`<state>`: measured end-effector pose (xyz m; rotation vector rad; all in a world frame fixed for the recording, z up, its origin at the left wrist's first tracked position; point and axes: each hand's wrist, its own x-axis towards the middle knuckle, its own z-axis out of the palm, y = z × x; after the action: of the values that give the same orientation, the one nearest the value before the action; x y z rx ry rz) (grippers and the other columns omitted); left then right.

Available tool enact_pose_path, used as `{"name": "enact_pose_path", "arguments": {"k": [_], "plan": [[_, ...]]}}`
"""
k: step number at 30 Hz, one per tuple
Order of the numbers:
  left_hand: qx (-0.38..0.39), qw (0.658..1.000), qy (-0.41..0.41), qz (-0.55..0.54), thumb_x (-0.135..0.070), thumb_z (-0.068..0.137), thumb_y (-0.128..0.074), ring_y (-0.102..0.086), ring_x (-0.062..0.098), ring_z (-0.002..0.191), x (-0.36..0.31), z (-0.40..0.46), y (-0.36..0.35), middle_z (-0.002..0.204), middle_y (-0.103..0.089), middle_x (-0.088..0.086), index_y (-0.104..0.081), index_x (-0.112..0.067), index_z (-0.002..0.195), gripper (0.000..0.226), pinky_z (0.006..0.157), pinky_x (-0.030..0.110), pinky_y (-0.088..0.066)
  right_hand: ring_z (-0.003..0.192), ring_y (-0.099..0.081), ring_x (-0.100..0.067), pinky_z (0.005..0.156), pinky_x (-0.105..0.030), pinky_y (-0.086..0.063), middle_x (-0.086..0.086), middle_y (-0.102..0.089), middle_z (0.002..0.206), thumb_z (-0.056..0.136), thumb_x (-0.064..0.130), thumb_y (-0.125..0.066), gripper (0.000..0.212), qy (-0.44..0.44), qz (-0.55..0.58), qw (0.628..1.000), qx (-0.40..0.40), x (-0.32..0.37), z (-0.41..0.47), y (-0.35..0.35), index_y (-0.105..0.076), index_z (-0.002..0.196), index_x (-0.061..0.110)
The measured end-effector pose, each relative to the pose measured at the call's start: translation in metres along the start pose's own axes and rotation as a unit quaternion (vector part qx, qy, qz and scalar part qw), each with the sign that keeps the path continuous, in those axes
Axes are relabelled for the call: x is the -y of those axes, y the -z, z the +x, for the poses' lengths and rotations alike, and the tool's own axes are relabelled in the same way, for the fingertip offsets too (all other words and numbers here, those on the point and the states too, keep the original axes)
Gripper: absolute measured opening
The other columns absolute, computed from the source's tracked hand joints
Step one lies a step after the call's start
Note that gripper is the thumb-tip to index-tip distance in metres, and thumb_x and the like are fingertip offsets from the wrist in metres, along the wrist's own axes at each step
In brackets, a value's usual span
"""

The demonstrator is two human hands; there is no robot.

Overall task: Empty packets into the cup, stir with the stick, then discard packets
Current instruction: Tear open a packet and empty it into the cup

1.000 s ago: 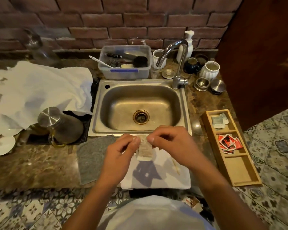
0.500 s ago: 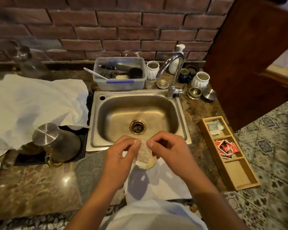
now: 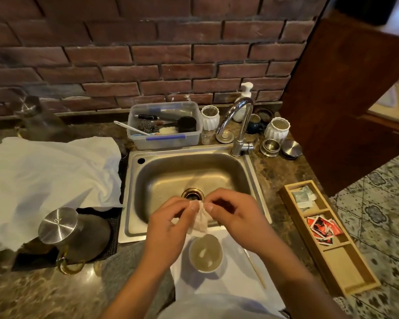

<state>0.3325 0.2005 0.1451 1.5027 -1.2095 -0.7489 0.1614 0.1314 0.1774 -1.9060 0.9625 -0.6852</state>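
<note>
sink (image 3: 251, 166) mid tabletop (image 3: 32, 293) | tub (image 3: 166, 141) behind sink | kettle (image 3: 72, 233) left | cup (image 3: 205, 253) on cloth (image 3: 228, 284) before sink | stick (image 3: 256, 268) right of cup | tray (image 3: 346, 268) far right | packet (image 3: 199, 221) above cup, between left hand (image 3: 168, 229) and right hand (image 3: 237, 217)

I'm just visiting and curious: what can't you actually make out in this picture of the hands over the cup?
All in the head view:
- Packet: whether it is torn open; the fingertips of the left hand and right hand cover its top.
- Cup: what the pale bits inside are; too blurred.
- Stick: its upper end, hidden under the right wrist.
- Tray packets: print too small to read.
</note>
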Motion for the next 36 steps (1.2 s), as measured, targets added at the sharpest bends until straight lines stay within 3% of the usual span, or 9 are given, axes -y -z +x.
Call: {"name": "enact_pose_path", "arguments": {"k": [3,7,13,19,22,25,28,31,36], "plan": [[-0.009,0.999,-0.026,0.028,-0.032,0.099,-0.063,-0.068,0.016,0.089,-0.003,0.006,-0.003,0.089,-0.071,-0.011,-0.077,-0.031,0.089,0.016,0.076,0.018,-0.049,0.073,-0.061,-0.010,0.066,-0.035,-0.052,0.009,-0.068,0.079,0.094,0.017,-0.066,0.010,-0.031,-0.085,0.995,-0.039,-0.005,0.007,0.005,-0.072,0.088,0.020],[-0.023,0.997,-0.046,0.063,-0.024,0.096,-0.065,-0.067,0.014,0.086,-0.006,0.005,-0.007,0.088,-0.070,-0.010,-0.078,-0.023,0.091,0.014,0.074,0.017,-0.049,0.065,-0.058,-0.006,0.060,-0.021,-0.047,0.007,-0.067,0.074,0.092,0.033,-0.058,0.018,-0.078,0.119,0.990,-0.005,0.001,0.005,0.009,-0.069,0.086,0.021],[-0.041,0.997,-0.026,0.053,-0.029,0.099,-0.063,-0.067,0.014,0.087,-0.003,-0.007,-0.018,0.088,-0.069,-0.012,-0.077,-0.024,0.091,0.017,0.074,0.022,-0.051,0.078,-0.059,-0.008,0.065,-0.015,-0.043,0.014,-0.063,0.083,0.097,0.031,-0.066,0.013,-0.027,-0.114,0.992,-0.044,-0.006,-0.004,0.000,-0.070,0.089,0.022],[-0.036,0.998,-0.020,0.040,-0.032,0.098,-0.062,-0.068,0.014,0.090,0.003,-0.008,-0.016,0.089,-0.069,-0.012,-0.076,-0.026,0.089,0.018,0.076,0.022,-0.051,0.074,-0.059,-0.011,0.066,-0.032,-0.050,0.010,-0.064,0.079,0.095,0.034,-0.067,0.015,-0.043,-0.078,0.996,-0.023,-0.007,0.000,-0.001,-0.069,0.085,0.023],[-0.041,0.998,-0.013,0.041,-0.034,0.097,-0.061,-0.067,0.013,0.090,0.002,-0.004,-0.016,0.089,-0.067,-0.014,-0.074,-0.030,0.087,0.017,0.076,0.018,-0.048,0.071,-0.055,-0.009,0.063,-0.029,-0.047,0.013,-0.059,0.079,0.098,0.037,-0.061,0.018,-0.024,-0.159,0.987,-0.022,-0.004,0.001,-0.003,-0.063,0.086,0.024],[-0.044,0.998,-0.012,0.044,-0.039,0.098,-0.058,-0.067,0.013,0.088,0.004,-0.001,-0.016,0.088,-0.067,-0.013,-0.072,-0.031,0.085,0.021,0.074,0.020,-0.050,0.066,-0.054,-0.007,0.061,-0.024,-0.043,0.013,-0.058,0.070,0.102,0.038,-0.056,0.021,-0.051,-0.079,0.995,0.034,-0.003,0.003,-0.003,-0.062,0.087,0.024],[0.018,0.999,0.027,-0.027,-0.044,0.096,-0.057,-0.064,0.011,0.077,0.006,-0.002,-0.016,0.079,-0.066,-0.009,-0.069,-0.034,0.078,0.025,0.069,0.023,-0.049,0.059,-0.053,-0.009,0.058,-0.031,-0.047,0.001,-0.058,0.064,0.105,0.032,-0.054,0.032,-0.048,0.030,0.996,0.062,-0.001,0.002,0.002,-0.065,0.083,0.012],[0.071,0.981,0.109,-0.146,-0.054,0.090,-0.060,-0.058,0.009,0.067,0.006,0.000,-0.017,0.071,-0.065,-0.005,-0.071,-0.025,0.077,0.033,0.065,0.020,-0.047,0.062,-0.059,-0.007,0.058,-0.018,-0.048,0.004,-0.064,0.070,0.103,0.018,-0.057,0.018,-0.043,0.154,0.985,0.061,0.001,0.001,0.009,-0.070,0.092,0.014],[0.103,0.950,0.162,-0.245,-0.060,0.086,-0.066,-0.059,0.014,0.068,0.014,-0.003,-0.013,0.072,-0.066,0.002,-0.074,-0.019,0.084,0.042,0.067,0.023,-0.050,0.071,-0.060,-0.013,0.065,-0.024,-0.052,0.007,-0.068,0.081,0.091,0.028,-0.071,0.022,-0.007,0.078,0.993,0.092,-0.003,0.001,0.015,-0.073,0.112,0.036]]}}
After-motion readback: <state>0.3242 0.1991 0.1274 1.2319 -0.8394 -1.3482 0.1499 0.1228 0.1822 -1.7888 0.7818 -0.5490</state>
